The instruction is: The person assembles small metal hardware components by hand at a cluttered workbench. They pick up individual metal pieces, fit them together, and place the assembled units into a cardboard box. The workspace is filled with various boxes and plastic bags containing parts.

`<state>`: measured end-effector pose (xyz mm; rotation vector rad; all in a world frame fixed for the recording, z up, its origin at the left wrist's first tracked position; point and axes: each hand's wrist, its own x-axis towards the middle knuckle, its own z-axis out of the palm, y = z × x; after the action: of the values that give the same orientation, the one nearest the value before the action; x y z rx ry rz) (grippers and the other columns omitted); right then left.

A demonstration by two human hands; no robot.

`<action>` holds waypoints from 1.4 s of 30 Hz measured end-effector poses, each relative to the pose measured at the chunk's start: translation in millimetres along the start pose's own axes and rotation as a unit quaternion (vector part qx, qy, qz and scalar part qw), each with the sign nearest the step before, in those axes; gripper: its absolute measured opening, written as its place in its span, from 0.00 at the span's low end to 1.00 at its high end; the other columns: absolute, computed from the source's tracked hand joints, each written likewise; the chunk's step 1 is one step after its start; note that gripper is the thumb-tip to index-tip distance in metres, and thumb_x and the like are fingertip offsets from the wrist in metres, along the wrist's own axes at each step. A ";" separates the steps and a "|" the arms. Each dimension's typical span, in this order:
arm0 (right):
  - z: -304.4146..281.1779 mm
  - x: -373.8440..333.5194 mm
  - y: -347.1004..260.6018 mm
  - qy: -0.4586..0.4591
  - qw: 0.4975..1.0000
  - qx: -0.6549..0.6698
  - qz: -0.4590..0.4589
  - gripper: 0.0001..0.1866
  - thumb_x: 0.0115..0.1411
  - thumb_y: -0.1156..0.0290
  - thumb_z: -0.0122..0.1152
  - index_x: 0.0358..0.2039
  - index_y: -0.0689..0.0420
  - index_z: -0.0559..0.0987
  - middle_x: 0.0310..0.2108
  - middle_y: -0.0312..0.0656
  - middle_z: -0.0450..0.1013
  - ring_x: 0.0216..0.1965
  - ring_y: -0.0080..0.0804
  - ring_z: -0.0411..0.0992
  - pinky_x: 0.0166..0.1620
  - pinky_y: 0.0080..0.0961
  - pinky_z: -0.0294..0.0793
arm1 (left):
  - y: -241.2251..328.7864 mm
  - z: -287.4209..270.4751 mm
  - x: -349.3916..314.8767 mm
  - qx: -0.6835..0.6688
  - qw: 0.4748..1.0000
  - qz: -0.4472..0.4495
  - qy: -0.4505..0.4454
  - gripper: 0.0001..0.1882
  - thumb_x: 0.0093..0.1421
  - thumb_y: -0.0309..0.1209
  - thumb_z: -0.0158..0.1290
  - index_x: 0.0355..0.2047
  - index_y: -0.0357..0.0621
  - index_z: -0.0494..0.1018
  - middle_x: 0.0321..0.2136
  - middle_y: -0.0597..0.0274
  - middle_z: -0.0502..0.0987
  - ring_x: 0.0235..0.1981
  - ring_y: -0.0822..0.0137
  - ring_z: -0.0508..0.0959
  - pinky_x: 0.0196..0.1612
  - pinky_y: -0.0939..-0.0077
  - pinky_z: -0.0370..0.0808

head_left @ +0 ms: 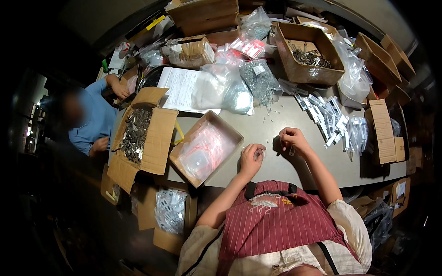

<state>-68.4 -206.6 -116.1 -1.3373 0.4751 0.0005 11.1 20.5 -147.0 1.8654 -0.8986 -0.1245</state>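
My left hand (252,160) is raised over the near part of the table, its fingers curled together. What it holds, if anything, is too small to tell. A short way to the right, my right hand (295,140) is also closed, with a small pale piece (292,151) showing below its fingers. Several small screws (271,112) lie scattered on the table beyond my hands. Left of my left hand stands an open cardboard box (230,149) holding clear zip bags (202,152) with red edges. To the right of my right hand lies a pile of white and metal latch-like parts (324,115).
A carton of dark metal pieces (136,133) stands at the left, near a co-worker in a blue shirt (94,115). Bags of screws (260,80), written sheets (174,89) and a box of metal parts (313,76) line the back. Below the table edge sits a carton of bagged parts (170,209).
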 end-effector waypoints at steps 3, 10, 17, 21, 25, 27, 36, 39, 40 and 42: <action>11.0 -22.9 -2.7 -0.004 0.996 0.082 -0.029 0.06 0.64 0.74 0.64 0.38 0.62 0.79 0.32 0.35 0.75 0.27 0.21 0.75 0.30 0.21 0.78 | 5.5 3.2 3.0 -0.101 0.992 -0.055 -0.046 0.13 0.53 0.20 0.61 0.40 0.42 0.76 0.34 0.56 0.78 0.36 0.55 0.80 0.43 0.62 0.75; 39.9 -51.1 -17.2 -0.048 0.976 -0.145 -0.153 0.11 0.61 0.72 0.67 0.43 0.60 0.84 0.39 0.36 0.80 0.37 0.22 0.77 0.40 0.22 0.77 | 11.4 19.7 1.9 -0.184 0.964 -0.162 -0.103 0.17 0.53 0.22 0.64 0.44 0.38 0.76 0.37 0.54 0.80 0.40 0.60 0.82 0.44 0.68 0.78; 27.8 -1.3 3.7 0.107 0.854 -0.446 -0.246 0.14 0.54 0.74 0.63 0.42 0.57 0.83 0.37 0.45 0.77 0.40 0.44 0.78 0.40 0.38 0.79 | -5.1 7.3 -9.1 -0.262 0.944 -0.196 -0.047 0.15 0.59 0.26 0.61 0.48 0.46 0.77 0.39 0.67 0.81 0.42 0.73 0.79 0.44 0.76 0.76; 35.5 20.8 21.1 0.119 0.722 -0.614 -0.297 0.11 0.52 0.74 0.60 0.37 0.59 0.78 0.35 0.46 0.74 0.41 0.46 0.76 0.40 0.41 0.80 | 13.9 -20.2 -6.6 -0.124 0.971 -0.202 0.011 0.13 0.60 0.26 0.59 0.46 0.47 0.78 0.39 0.67 0.79 0.42 0.71 0.79 0.46 0.73 0.75; 36.8 30.6 25.0 0.134 0.732 -0.598 -0.300 0.06 0.58 0.73 0.61 0.35 0.58 0.76 0.34 0.46 0.73 0.38 0.48 0.75 0.37 0.41 0.78 | 5.1 -24.8 -16.1 -0.080 0.986 -0.145 0.030 0.13 0.60 0.27 0.60 0.46 0.47 0.78 0.39 0.64 0.79 0.42 0.67 0.79 0.47 0.70 0.75; 40.9 30.7 20.6 0.152 0.769 -0.549 -0.289 0.06 0.61 0.70 0.63 0.35 0.58 0.76 0.33 0.46 0.72 0.36 0.48 0.75 0.36 0.42 0.77 | 0.2 -21.2 -18.4 -0.036 0.993 -0.105 0.039 0.13 0.60 0.28 0.60 0.46 0.47 0.77 0.40 0.63 0.78 0.42 0.65 0.79 0.48 0.69 0.75; 59.4 36.2 37.0 0.163 0.739 -0.617 -0.213 0.16 0.52 0.68 0.68 0.36 0.61 0.73 0.34 0.49 0.73 0.35 0.51 0.77 0.37 0.43 0.80 | -0.6 -18.7 -16.6 -0.062 0.991 -0.118 0.029 0.15 0.61 0.27 0.60 0.48 0.46 0.76 0.40 0.62 0.78 0.44 0.65 0.79 0.49 0.68 0.75; 55.2 29.0 34.0 0.118 0.754 -0.617 -0.191 0.15 0.53 0.66 0.67 0.34 0.61 0.74 0.34 0.50 0.73 0.35 0.52 0.78 0.37 0.44 0.79 | -3.7 -19.3 -17.5 -0.069 0.991 -0.115 0.002 0.16 0.61 0.26 0.60 0.50 0.47 0.76 0.41 0.63 0.78 0.44 0.67 0.79 0.49 0.70 0.75; 52.5 23.6 30.2 0.093 0.758 -0.616 -0.192 0.14 0.53 0.65 0.65 0.34 0.61 0.75 0.34 0.51 0.74 0.36 0.51 0.78 0.37 0.44 0.80 | -3.7 -18.9 -17.3 -0.067 0.992 -0.105 0.005 0.17 0.61 0.26 0.60 0.50 0.46 0.76 0.41 0.63 0.78 0.44 0.68 0.78 0.49 0.71 0.75; 49.1 13.2 24.4 0.079 0.785 -0.584 -0.191 0.14 0.54 0.63 0.63 0.33 0.61 0.77 0.34 0.52 0.75 0.36 0.52 0.78 0.38 0.45 0.79 | -3.0 -17.9 -15.9 -0.064 0.994 -0.085 0.009 0.17 0.61 0.25 0.60 0.51 0.46 0.75 0.41 0.64 0.77 0.43 0.69 0.78 0.49 0.72 0.74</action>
<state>-46.8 -158.4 -135.8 -2.6735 0.3134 -0.1826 9.4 44.5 -145.8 1.8177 -0.7022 -0.2622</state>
